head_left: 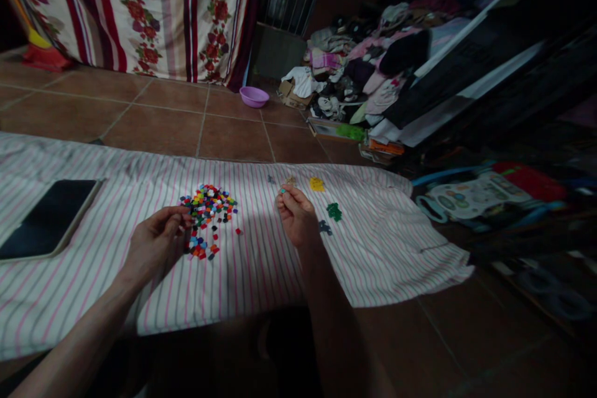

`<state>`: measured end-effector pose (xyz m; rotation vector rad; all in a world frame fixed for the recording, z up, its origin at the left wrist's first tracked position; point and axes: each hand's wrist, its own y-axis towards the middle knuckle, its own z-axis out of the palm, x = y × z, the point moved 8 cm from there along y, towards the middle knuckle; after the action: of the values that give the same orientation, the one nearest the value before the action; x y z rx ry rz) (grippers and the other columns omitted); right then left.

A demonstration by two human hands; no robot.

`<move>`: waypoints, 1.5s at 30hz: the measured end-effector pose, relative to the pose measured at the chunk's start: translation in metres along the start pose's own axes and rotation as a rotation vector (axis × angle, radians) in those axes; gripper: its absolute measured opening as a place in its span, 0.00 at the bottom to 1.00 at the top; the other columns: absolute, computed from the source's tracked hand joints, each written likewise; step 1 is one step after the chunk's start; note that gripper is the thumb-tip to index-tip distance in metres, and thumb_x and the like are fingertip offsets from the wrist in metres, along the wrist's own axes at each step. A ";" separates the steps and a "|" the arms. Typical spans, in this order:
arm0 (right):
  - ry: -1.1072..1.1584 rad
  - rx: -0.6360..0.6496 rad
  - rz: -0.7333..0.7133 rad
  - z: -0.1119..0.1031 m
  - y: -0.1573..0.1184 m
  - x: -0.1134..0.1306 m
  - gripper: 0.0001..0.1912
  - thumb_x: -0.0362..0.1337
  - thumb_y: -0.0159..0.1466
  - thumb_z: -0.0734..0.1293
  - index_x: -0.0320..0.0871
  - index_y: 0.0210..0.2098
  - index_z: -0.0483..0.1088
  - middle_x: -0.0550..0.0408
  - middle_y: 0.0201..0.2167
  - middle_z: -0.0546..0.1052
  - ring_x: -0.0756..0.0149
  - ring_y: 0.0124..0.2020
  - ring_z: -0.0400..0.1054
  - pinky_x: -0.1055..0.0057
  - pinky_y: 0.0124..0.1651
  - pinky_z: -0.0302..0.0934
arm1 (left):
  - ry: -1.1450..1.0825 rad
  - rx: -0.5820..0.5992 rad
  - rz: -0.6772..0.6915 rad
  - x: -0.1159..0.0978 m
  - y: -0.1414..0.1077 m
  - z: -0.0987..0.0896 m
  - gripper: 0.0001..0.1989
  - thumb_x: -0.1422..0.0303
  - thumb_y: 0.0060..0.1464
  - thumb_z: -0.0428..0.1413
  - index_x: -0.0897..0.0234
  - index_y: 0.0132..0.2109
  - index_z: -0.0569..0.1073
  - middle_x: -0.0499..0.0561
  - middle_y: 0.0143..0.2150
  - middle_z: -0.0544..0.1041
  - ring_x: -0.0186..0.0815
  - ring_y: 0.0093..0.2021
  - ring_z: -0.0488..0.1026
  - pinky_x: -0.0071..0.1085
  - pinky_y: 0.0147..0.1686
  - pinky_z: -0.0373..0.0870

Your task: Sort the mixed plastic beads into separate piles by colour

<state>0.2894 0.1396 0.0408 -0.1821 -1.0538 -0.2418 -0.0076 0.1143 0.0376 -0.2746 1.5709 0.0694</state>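
My right hand is closed in a pinch, holding a small teal cube at its fingertips above the cloth. At the left edge of a mixed pile of small coloured cubes is my left hand, its fingers curled together; whether a cube is between them is hidden. Around my right hand lie sorted groups: yellow pieces, green pieces, dark grey-blue pieces, beige pieces and a few grey pieces. One red cube lies apart from the pile.
A striped cloth covers the low surface. On its left lies a tablet-like dark device. Beyond are a tiled floor, a purple basin, a floral curtain and heaped clothes. A dark furniture piece stands right.
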 end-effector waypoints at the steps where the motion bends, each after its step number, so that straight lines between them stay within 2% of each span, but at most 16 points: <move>1: 0.030 0.015 0.002 0.000 0.000 0.001 0.11 0.35 0.47 0.75 0.45 0.31 0.76 0.59 0.26 0.74 0.74 0.29 0.65 0.76 0.31 0.64 | -0.006 -0.010 -0.009 0.000 0.000 0.000 0.15 0.57 0.39 0.62 0.64 0.32 0.76 0.49 0.27 0.76 0.32 0.27 0.71 0.27 0.28 0.70; 13: 0.227 0.122 0.181 0.008 -0.003 -0.010 0.10 0.27 0.51 0.72 0.43 0.33 0.75 0.58 0.29 0.72 0.77 0.29 0.66 0.83 0.30 0.66 | -0.078 -0.072 -0.107 -0.010 -0.011 0.004 0.09 0.64 0.36 0.59 0.62 0.28 0.75 0.49 0.24 0.76 0.30 0.25 0.68 0.25 0.25 0.68; 17: 0.246 0.111 0.199 0.007 -0.002 -0.012 0.10 0.27 0.53 0.72 0.43 0.34 0.75 0.58 0.30 0.72 0.77 0.29 0.66 0.83 0.30 0.66 | -0.057 -0.057 -0.085 -0.009 -0.010 0.005 0.09 0.64 0.36 0.60 0.62 0.29 0.75 0.49 0.25 0.76 0.31 0.25 0.69 0.26 0.26 0.69; 24: 0.093 -0.010 0.136 -0.009 0.001 -0.013 0.11 0.34 0.51 0.74 0.44 0.34 0.75 0.58 0.30 0.75 0.75 0.29 0.69 0.81 0.29 0.67 | 0.006 -0.019 -0.013 -0.003 -0.002 -0.001 0.15 0.57 0.38 0.61 0.62 0.30 0.75 0.50 0.27 0.77 0.33 0.26 0.70 0.28 0.26 0.69; 30: -0.021 -0.113 0.011 -0.028 0.010 -0.008 0.15 0.37 0.48 0.76 0.42 0.35 0.74 0.57 0.30 0.76 0.72 0.33 0.72 0.75 0.36 0.69 | 0.048 -0.022 0.008 -0.004 -0.001 -0.003 0.13 0.58 0.39 0.59 0.62 0.31 0.75 0.49 0.26 0.76 0.32 0.26 0.69 0.28 0.26 0.68; 34: -0.069 -0.188 -0.032 -0.036 0.015 -0.007 0.17 0.37 0.44 0.77 0.42 0.33 0.74 0.57 0.29 0.77 0.72 0.31 0.72 0.73 0.36 0.68 | 0.089 -0.011 0.025 -0.010 -0.002 -0.003 0.11 0.61 0.41 0.57 0.62 0.32 0.76 0.50 0.27 0.77 0.32 0.27 0.69 0.28 0.29 0.68; 40: -0.204 -0.198 -0.112 -0.032 0.016 -0.003 0.17 0.38 0.43 0.77 0.41 0.31 0.74 0.57 0.24 0.77 0.71 0.27 0.70 0.71 0.34 0.67 | 0.070 -0.031 0.002 -0.006 0.000 -0.008 0.12 0.60 0.40 0.58 0.62 0.31 0.75 0.51 0.28 0.78 0.33 0.27 0.70 0.29 0.29 0.68; 45: -0.159 -0.144 -0.050 -0.022 0.012 -0.008 0.17 0.40 0.43 0.77 0.42 0.31 0.74 0.56 0.27 0.78 0.69 0.29 0.72 0.71 0.33 0.68 | 0.066 -0.007 0.029 -0.008 -0.002 -0.003 0.14 0.58 0.41 0.59 0.62 0.32 0.76 0.50 0.27 0.77 0.33 0.27 0.70 0.29 0.28 0.69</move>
<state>0.3075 0.1467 0.0232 -0.3091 -1.1999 -0.3539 -0.0107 0.1128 0.0457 -0.2615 1.6403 0.0890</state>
